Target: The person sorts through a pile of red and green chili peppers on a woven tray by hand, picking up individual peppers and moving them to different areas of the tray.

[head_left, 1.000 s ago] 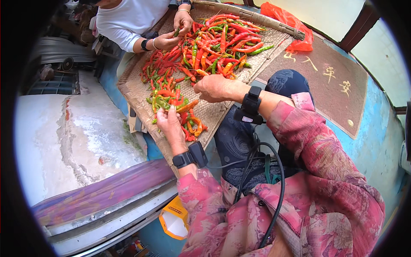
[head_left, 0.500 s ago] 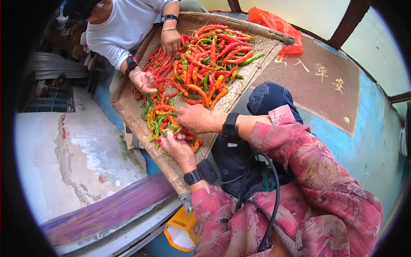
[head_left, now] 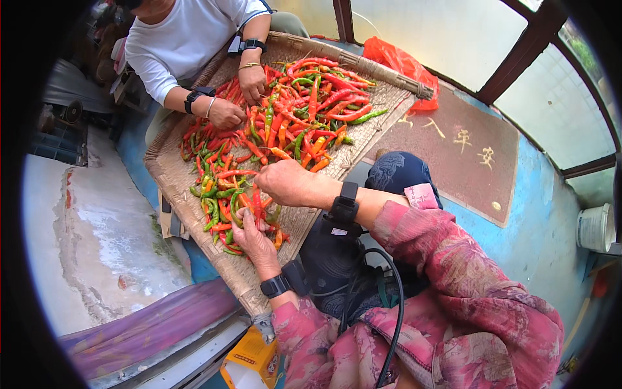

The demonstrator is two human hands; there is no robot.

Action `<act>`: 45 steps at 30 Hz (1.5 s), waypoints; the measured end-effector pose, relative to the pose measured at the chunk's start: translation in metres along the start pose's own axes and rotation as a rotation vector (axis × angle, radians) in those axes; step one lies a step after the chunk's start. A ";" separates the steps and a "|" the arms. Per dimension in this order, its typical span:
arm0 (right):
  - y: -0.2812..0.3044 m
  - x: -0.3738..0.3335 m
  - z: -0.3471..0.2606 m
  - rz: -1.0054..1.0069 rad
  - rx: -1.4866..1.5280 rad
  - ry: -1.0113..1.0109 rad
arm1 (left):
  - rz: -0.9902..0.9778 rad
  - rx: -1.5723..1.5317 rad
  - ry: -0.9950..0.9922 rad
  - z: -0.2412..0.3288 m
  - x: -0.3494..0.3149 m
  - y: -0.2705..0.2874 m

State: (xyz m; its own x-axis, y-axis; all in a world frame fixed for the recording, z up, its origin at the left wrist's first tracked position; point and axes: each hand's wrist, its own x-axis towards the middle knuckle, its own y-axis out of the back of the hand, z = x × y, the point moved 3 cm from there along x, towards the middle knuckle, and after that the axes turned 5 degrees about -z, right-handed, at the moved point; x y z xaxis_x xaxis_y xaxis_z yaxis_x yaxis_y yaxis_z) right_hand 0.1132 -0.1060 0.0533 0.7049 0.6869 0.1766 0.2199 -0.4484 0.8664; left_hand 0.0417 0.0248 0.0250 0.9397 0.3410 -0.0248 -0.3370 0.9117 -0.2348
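Left hand (head_left: 249,238) lies in the chilies (head_left: 272,139) on the woven tray (head_left: 170,170), fingers curled around one red chili (head_left: 258,206) that runs lengthwise away from the person. Right hand (head_left: 288,183) pinches its far end, fingers narrow.

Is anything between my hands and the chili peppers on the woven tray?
Nothing visible. The left hand and right hand rest directly on the chili peppers at the near end of the woven tray; the other person's hands work the far side.
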 end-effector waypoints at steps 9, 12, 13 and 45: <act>0.099 -0.012 0.054 0.734 0.007 -0.369 | -0.008 0.151 -0.019 -0.004 -0.002 0.006; 0.092 -0.015 0.048 0.641 -0.059 -0.294 | 0.031 0.144 -0.041 -0.005 0.000 0.007; 0.082 -0.016 0.048 0.501 -0.028 -0.271 | 0.028 0.133 -0.031 -0.004 -0.002 0.000; 0.010 0.018 -0.014 -0.127 -0.247 0.032 | 0.160 0.106 -0.209 -0.014 -0.004 0.018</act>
State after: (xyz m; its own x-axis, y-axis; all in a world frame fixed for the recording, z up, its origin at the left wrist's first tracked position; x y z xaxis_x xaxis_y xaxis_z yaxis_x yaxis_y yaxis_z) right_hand 0.1185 -0.0904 0.0721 0.6594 0.7485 0.0706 0.1317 -0.2074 0.9693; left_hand 0.0331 0.0364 0.0077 0.8455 0.5124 0.1500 -0.4947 0.8576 -0.1410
